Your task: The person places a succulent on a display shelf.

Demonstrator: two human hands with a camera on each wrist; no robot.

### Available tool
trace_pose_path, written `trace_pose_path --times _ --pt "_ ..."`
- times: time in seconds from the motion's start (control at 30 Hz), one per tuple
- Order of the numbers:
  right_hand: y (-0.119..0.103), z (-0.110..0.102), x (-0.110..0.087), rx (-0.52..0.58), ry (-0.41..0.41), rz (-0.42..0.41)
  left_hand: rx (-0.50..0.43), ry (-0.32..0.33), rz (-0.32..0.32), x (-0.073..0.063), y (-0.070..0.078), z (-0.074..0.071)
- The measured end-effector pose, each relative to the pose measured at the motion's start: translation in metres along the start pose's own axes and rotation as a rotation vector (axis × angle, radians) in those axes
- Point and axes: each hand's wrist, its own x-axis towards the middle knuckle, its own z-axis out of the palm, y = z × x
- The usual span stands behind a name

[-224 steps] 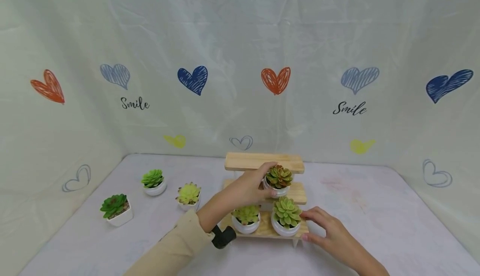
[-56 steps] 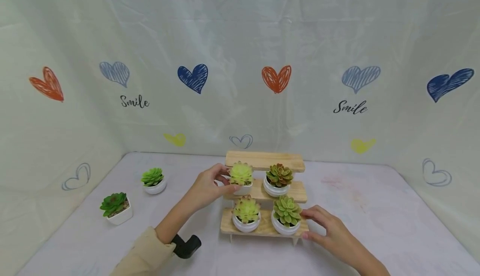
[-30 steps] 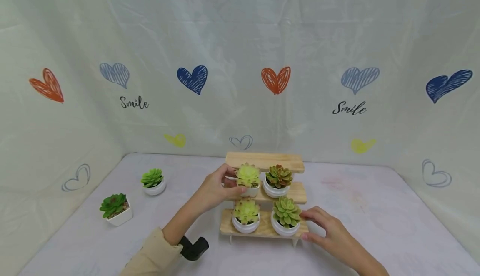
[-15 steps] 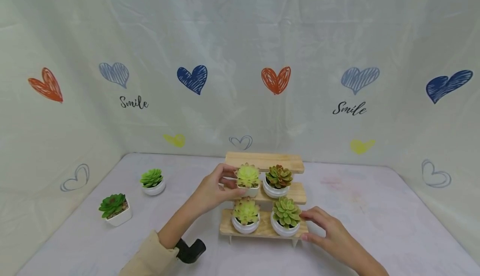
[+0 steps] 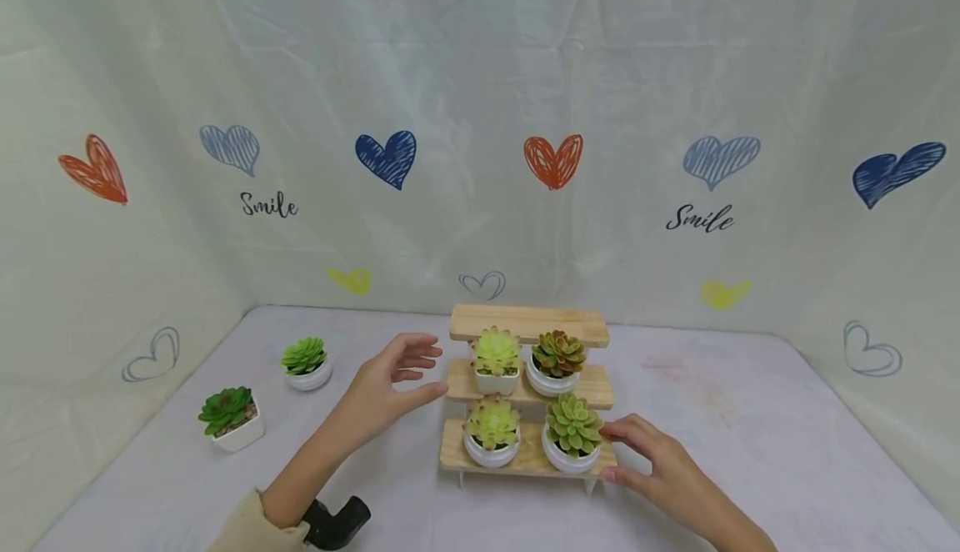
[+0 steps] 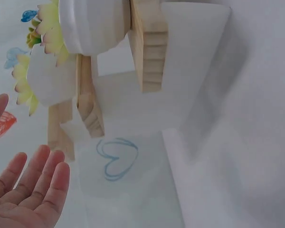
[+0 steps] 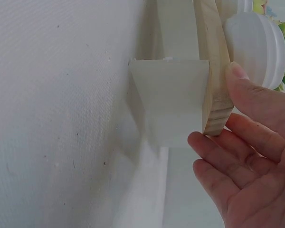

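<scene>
While the wooden stand (image 5: pixel 528 324) is pinched at its four o'clock by the right hand (image 5: pixel 654 462), the left hand (image 5: pixel 384 389) is seen clear at nine, fingers spread.

Stand (image 5: pixel 528 323): three pale wooden shelves, stepped, white supports (image 7: pixel 173 99); upright. Middle shelf (image 5: pixel 597 385): yellow-green plant (image 5: pixel 496 352) in square white pot, left; reddish-green plant (image 5: pixel 558 353) in round white pot, just beside. Bottom shelf (image 5: pixel 530 454): second yellow-green plant (image 5: pixel 492 423), left; green plant (image 5: pixel 574 424), right; both round white pots. Well left of stand: dark-green potted plant (image 5: pixel 227 410), bright-green potted plant (image 5: pixel 303 357).
</scene>
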Motion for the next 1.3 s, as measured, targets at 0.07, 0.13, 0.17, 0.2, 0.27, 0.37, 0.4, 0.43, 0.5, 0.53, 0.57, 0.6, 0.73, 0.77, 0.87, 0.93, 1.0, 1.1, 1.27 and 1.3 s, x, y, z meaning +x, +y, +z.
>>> trace_pose_path --times 0.07,0.13,0.17,0.2,0.27,0.37,0.4,0.43,0.5,0.53,0.57,0.6,0.73,0.77,0.87,0.93,1.0,1.1,1.27,1.3 --pt "0.0 0.0 0.0 -0.002 0.0 -0.001 0.006 0.019 0.02 -0.004 -0.002 -0.005" --pt "0.0 0.001 0.0 -0.01 0.004 0.007 0.008 0.037 0.034 -0.007 -0.004 -0.011" --pt "0.0 0.001 0.0 -0.013 0.004 0.013 0.006 0.044 0.035 -0.009 -0.005 -0.014" --pt "0.0 0.001 0.0 -0.015 0.001 0.014 0.009 0.053 0.035 -0.01 -0.006 -0.017" --pt "0.0 0.001 0.0 -0.014 -0.006 0.021 0.014 0.063 0.031 -0.013 -0.008 -0.023" --pt "0.0 0.0 -0.001 -0.008 -0.015 0.031 0.034 0.079 0.019 -0.018 -0.011 -0.031" --pt "0.0 0.0 -0.001 -0.003 -0.019 0.034 0.043 0.087 0.017 -0.02 -0.012 -0.034" --pt "0.0 0.0 0.0 0.002 -0.021 0.036 0.051 0.095 0.015 -0.022 -0.012 -0.037" --pt "-0.001 0.0 0.0 0.003 -0.021 0.034 0.065 0.114 0.009 -0.026 -0.014 -0.044" --pt "-0.001 0.0 0.0 0.003 -0.02 0.033 0.068 0.122 0.007 -0.028 -0.014 -0.048" --pt "-0.001 0.0 0.0 0.001 -0.017 0.03 0.072 0.133 0.005 -0.031 -0.014 -0.052" --pt "-0.001 0.0 0.0 -0.002 -0.014 0.028 0.07 0.142 0.004 -0.033 -0.015 -0.056" --pt "0.0 0.0 0.0 -0.012 -0.014 0.029 0.068 0.187 -0.007 -0.042 -0.017 -0.074" --pt "0.0 0.0 0.0 -0.012 -0.017 0.035 0.061 0.203 -0.004 -0.043 -0.018 -0.079" --pt "-0.001 -0.001 0.0 -0.008 -0.02 0.051 0.053 0.247 -0.008 -0.048 -0.022 -0.091" --pt "-0.001 -0.002 0.0 -0.004 -0.022 0.051 0.046 0.267 -0.009 -0.051 -0.027 -0.098" --pt "0.0 -0.002 0.0 -0.004 -0.023 0.052 0.054 0.279 -0.023 -0.056 -0.031 -0.104" --pt "0.0 -0.002 0.0 0.005 -0.025 0.051 0.078 0.287 -0.043 -0.062 -0.039 -0.113" --pt "0.0 -0.001 0.0 -0.003 -0.017 0.039 0.14 0.31 -0.063 -0.075 -0.053 -0.126" --pt "0.0 -0.001 0.0 -0.003 -0.014 0.034 0.157 0.318 -0.065 -0.077 -0.056 -0.129"
